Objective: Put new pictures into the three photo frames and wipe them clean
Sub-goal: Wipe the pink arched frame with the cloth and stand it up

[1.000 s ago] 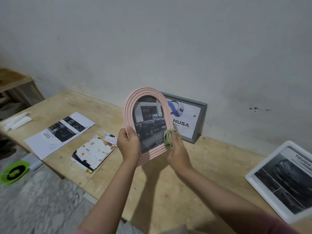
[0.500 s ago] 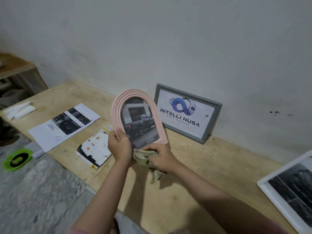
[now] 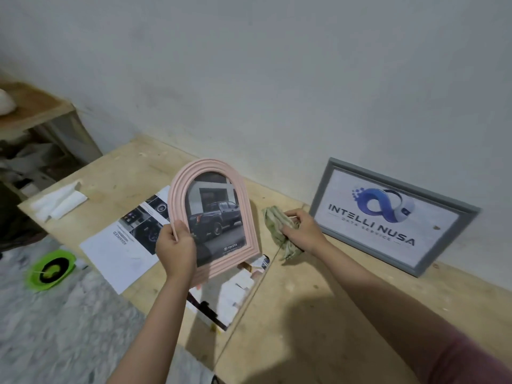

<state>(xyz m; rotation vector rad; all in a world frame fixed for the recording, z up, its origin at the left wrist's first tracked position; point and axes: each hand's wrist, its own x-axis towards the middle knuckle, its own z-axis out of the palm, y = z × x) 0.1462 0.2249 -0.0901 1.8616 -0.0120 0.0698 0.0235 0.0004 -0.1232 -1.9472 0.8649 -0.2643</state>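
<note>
Where the left hand (image 3: 177, 249) rises at centre frame, its fingers (image 3: 181, 231) curl round the lower left edge of the pink arched frame (image 3: 177, 189), thumb on the front, holding it upright and clear of the table (image 3: 318, 314); the frame carries a picture of a dark pickup truck with a Toyota mark at its foot. To the right of centre, the right hand (image 3: 303, 231) clutches a crumpled greenish cloth (image 3: 274, 221), apart from the pink frame, low over the table. At right of frame, a grey rectangular frame (image 3: 454, 206) leans against the white wall (image 3: 277, 79), showing a blue logo and the words INTELLI NUSA. Left of centre, a printed sheet (image 3: 122, 253) with dark car-interior photos lies flat on the table. Below the pink frame, a second printed page (image 3: 230, 297), partly hidden, lies at the table's near edge. At upper left of the table, folded white paper (image 3: 59, 202) lies near the corner. At lower left of frame, a green and black disc (image 3: 51, 270) lies on the mottled grey floor (image 3: 69, 328). At far upper left, a wooden shelf (image 3: 36, 112) stands against the wall, its contents too dim to tell.
</note>
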